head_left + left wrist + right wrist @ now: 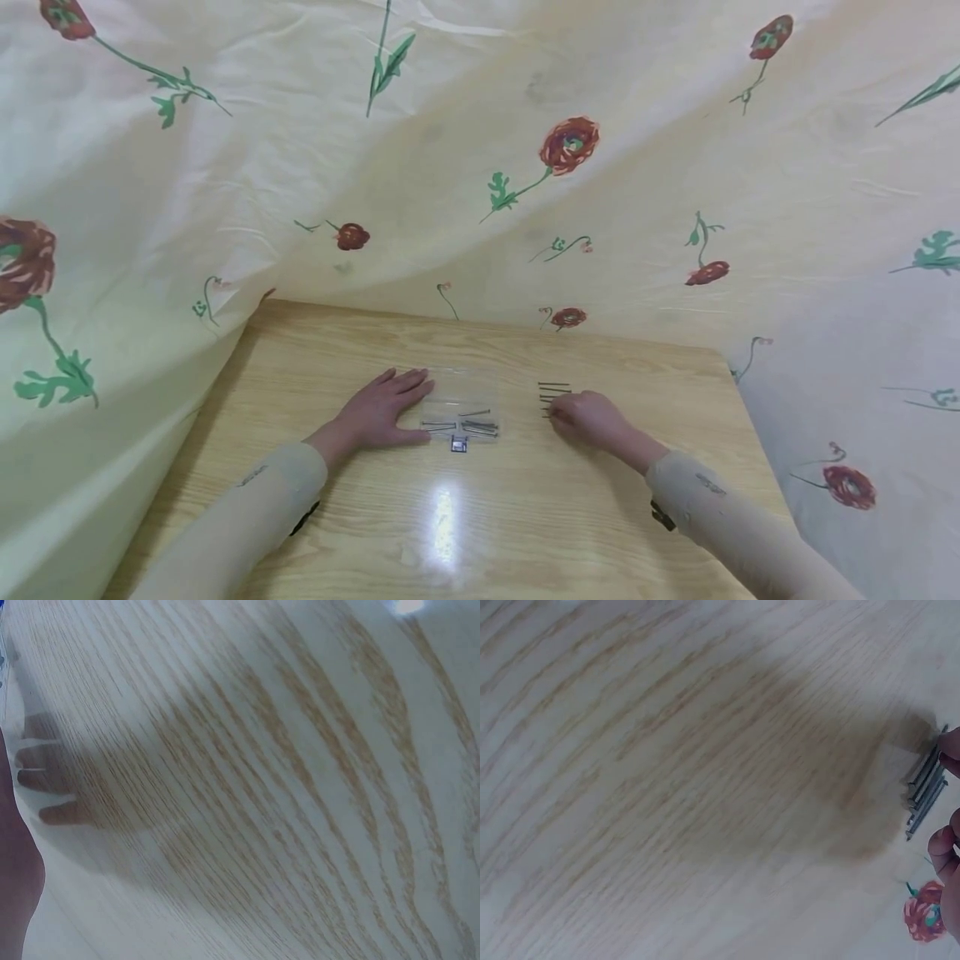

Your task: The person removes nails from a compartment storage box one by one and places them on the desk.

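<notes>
A clear plastic box (461, 387) with compartments lies flat on the table, several loose nails (478, 427) in its near part. My left hand (382, 412) rests at its left side, fingers spread, the thumb by its near corner. To the right of the box, several nails (554, 384) lie roughly parallel in a short column. At the near end of this column my right hand (590, 417) pinches a nail with curled fingers, which partly hide it. In the right wrist view, fingertips (950, 746) meet one end of the row of nails (924, 791).
A small blue-and-white label (459, 444) is at the box's near edge. The wood-grain table (360, 517) extends around both hands. Behind and beside it hangs a flower-printed cloth (450, 167).
</notes>
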`<state>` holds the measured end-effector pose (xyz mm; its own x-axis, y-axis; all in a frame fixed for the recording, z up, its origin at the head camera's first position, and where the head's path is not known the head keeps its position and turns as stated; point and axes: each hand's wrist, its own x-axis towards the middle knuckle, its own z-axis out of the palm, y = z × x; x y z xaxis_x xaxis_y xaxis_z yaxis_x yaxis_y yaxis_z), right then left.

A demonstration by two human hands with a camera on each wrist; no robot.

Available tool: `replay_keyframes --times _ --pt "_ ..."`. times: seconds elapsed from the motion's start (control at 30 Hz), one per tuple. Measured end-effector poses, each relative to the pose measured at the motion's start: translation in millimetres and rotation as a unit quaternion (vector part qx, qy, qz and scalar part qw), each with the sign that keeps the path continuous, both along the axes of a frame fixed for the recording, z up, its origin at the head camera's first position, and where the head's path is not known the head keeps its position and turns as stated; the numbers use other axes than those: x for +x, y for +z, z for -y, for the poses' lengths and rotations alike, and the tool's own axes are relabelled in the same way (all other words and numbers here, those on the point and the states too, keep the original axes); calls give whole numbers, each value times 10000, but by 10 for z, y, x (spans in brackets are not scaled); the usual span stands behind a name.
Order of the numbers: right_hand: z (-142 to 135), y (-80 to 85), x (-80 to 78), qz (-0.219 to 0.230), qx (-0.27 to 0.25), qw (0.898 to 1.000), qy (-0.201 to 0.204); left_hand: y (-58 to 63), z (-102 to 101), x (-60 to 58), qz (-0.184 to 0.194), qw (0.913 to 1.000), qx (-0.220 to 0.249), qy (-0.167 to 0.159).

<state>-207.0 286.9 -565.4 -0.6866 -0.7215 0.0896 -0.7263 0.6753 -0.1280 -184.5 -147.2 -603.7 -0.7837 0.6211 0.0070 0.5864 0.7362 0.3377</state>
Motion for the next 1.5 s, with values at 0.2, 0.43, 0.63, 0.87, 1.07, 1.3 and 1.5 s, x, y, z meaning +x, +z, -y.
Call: replay_keyframes --times 0.2,0.43,0.63,0.87,1.07,1.3,1.5 --pt "66 169 -43 150 -315 9990 -275 17 -4 -4 32 10000 -7 13" --pt "401 467 -107 660 -612 9959 117 31 0 2 -2 10000 60 -21" --pt "785 506 -178 1043 -302 9927 521 13 5 16 10 10000 61 24" --pt "1037 394 -250 1186 -108 9867 1111 39 -11 16 98 9999 101 50" --pt "1126 327 -295 1084 86 9850 1338 40 -2 6 55 10000 48 57" --pt "1174 265 -331 1108 228 9821 1505 15 3 -8 3 9999 89 48" --pt "1200 198 -379 1079 457 9774 1758 -9 6 -19 -14 10000 60 50"
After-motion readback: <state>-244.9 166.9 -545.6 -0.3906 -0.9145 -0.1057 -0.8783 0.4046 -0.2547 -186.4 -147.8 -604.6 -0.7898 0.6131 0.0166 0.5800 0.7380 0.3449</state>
